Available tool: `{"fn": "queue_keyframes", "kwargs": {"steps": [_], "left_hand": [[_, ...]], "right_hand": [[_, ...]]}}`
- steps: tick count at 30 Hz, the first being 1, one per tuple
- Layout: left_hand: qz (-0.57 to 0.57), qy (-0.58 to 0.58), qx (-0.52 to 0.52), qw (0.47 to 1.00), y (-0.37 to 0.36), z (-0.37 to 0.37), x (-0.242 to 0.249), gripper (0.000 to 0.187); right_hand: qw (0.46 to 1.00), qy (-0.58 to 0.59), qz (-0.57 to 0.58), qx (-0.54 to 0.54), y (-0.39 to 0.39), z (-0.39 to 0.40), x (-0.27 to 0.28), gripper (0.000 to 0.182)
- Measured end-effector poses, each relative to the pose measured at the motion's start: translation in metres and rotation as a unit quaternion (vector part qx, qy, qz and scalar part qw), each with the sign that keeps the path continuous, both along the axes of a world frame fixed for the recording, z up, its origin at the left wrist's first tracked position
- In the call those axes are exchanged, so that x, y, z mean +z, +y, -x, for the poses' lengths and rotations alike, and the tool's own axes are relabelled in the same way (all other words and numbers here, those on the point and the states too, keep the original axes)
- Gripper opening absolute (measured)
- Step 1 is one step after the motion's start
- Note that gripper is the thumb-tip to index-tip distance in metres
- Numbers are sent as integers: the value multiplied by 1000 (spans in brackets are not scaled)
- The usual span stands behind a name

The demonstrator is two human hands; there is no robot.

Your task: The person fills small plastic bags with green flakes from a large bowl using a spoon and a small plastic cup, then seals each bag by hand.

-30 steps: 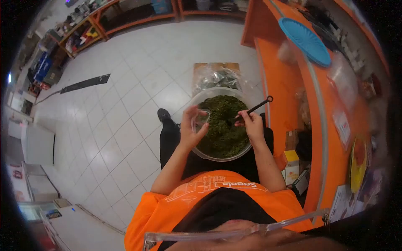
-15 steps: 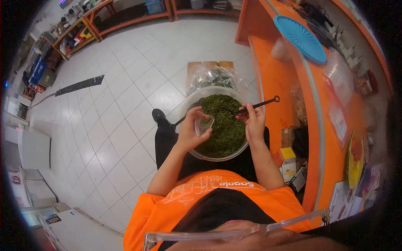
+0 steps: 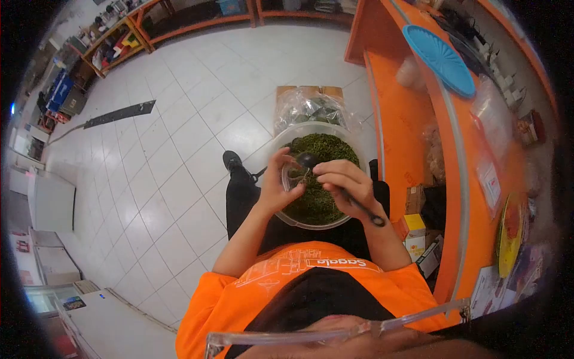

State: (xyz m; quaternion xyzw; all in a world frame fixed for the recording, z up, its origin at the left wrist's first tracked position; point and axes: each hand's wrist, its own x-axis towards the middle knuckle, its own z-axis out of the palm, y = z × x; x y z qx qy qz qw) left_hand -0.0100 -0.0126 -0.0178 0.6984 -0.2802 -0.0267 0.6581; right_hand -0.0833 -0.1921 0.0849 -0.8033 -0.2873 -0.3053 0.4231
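A translucent round tub (image 3: 311, 225) is at my lap, filled with crumbled green dried leaves (image 3: 327, 146). My left hand (image 3: 275, 188) is closed around a small clear plastic cup (image 3: 293, 175) over the left side of the tub. In my right hand (image 3: 353, 186) is a black spoon (image 3: 307, 160). Its bowl is tipped over the cup's opening, and its long handle runs back under my fingers towards my wrist. How much is in the cup is hard to make out.
Past the tub, a clear plastic bag (image 3: 311, 107) with green contents lies on a brown board (image 3: 326, 91). The orange shelf unit (image 3: 388, 119) stands close on my right, with a blue lid (image 3: 439, 60) on top and a yellow-white box (image 3: 414, 230) low inside.
My right hand has lifted the spoon out of the leaves and brought it left, its bowl now over the cup. My left hand still holds the cup in about the same place.
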Motion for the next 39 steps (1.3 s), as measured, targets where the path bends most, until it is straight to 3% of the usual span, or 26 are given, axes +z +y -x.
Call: {"fn": "queue_keyframes", "kwargs": {"steps": [3, 5, 7, 9, 11, 12, 14, 20, 21, 23, 27, 29, 36, 39], "left_hand": [[11, 6, -17, 1000, -1, 1, 2, 79], [47, 28, -34, 998, -2, 3, 7, 80], [79, 22, -42, 996, -4, 2, -1, 79], [109, 17, -46, 993, -4, 0, -8, 77], [-41, -78, 6, 996, -2, -3, -13, 68], [-42, -78, 7, 996, -1, -2, -6, 68], [-52, -94, 23, 994, -2, 1, 18, 44], [-41, -155, 31, 987, -3, -4, 16, 12], [-40, -156, 31, 986, -2, -4, 17, 12], [-38, -191, 4, 981, 1, -5, 20, 10], [-95, -225, -41, 969, -1, 1, 34, 8], [-55, -225, -1, 973, -4, 1, 27, 7], [-81, -288, 1, 954, -1, -2, 23, 10], [-86, -283, -10, 955, 0, -1, 25, 12]], "right_hand": [[992, 77, -91, -31, 2, 2, -12, 11], [993, 80, -79, -29, 8, -2, -23, 14], [969, 236, -9, -79, 21, 0, -24, 18], [964, 256, 2, -75, 19, 0, -36, 23], [954, 289, -3, -79, 16, -2, -42, 27], [954, 288, -4, -78, 13, -3, -45, 27], [967, 230, -32, -102, 9, -5, -48, 33], [952, 258, -92, -140, 5, 1, -47, 41], [952, 256, -92, -141, 4, 0, -46, 41], [976, 157, 26, -148, 5, -4, -43, 31], [980, 141, 51, -132, 10, -11, -54, 15], [974, 172, 20, -144, 13, -10, -52, 7], [972, 192, -7, -132, 14, -8, -55, 11], [948, 289, 46, -127, 8, -8, -53, 10]]}}
